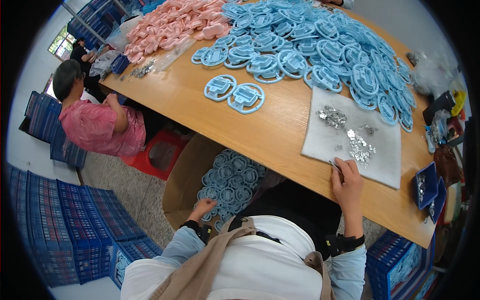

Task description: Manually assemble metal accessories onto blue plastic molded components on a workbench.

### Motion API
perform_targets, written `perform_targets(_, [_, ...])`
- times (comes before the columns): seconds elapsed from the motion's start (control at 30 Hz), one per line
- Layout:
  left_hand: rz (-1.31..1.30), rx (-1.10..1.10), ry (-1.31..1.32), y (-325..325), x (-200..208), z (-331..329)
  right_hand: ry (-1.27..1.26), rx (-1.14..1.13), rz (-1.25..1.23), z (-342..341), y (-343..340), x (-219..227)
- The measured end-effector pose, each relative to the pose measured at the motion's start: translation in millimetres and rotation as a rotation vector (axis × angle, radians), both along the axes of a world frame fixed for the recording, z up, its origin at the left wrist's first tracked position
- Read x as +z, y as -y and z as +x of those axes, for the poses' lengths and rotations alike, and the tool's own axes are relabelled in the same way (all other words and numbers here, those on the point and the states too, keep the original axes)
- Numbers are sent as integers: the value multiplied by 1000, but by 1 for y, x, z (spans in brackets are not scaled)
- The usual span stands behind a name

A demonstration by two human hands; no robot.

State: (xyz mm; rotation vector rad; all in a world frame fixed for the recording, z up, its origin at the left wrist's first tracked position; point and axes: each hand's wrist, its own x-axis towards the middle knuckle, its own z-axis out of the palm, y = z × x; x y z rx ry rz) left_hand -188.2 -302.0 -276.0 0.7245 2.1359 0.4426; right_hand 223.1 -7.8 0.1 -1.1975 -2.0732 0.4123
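My right hand (346, 181) is closed around thin metal tweezers (336, 166) at the near edge of a white cloth pad (312, 142). Small silvery metal pieces (361, 148) lie in loose heaps on the pad, just beyond the fingers. Down to the left, my left hand (204, 207) reaches over a cardboard box (176, 172) beside the table. Light blue round plastic parts (232, 175) fill the bottom of that box. The left hand is at the nearest parts; its fingers are too small and blurred to tell whether they grip one. Two more blue parts (246, 98) lie apart on the tabletop.
Heaps of blue parts (320, 45) and pink plastic parts (175, 25) cover the far side of the wooden table (280, 130). Blue bins (426, 185) hang at the right edge. A person in pink (102, 120) sits at left, near stacked blue crates (75, 215).
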Motion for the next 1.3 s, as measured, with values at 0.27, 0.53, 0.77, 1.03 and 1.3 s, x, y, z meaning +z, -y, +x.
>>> perform_targets(0.27, [-350,-125,56,50,-21,59,21,-11,7,2,-1,-2])
perform_targets(0.53, [-45,269,233,7,-21,0,46,-9,60,0,-3,-7])
perform_targets(0.77, [226,490,129,20,-34,-16,135,-3,79,-1,1,-4])
perform_targets(1.03, [-215,125,44,141,-67,93,154,32,122,-2,-2,-11])
perform_targets(1.3, [-329,622,-455,177,-31,153,200,21,142,1,-3,-12])
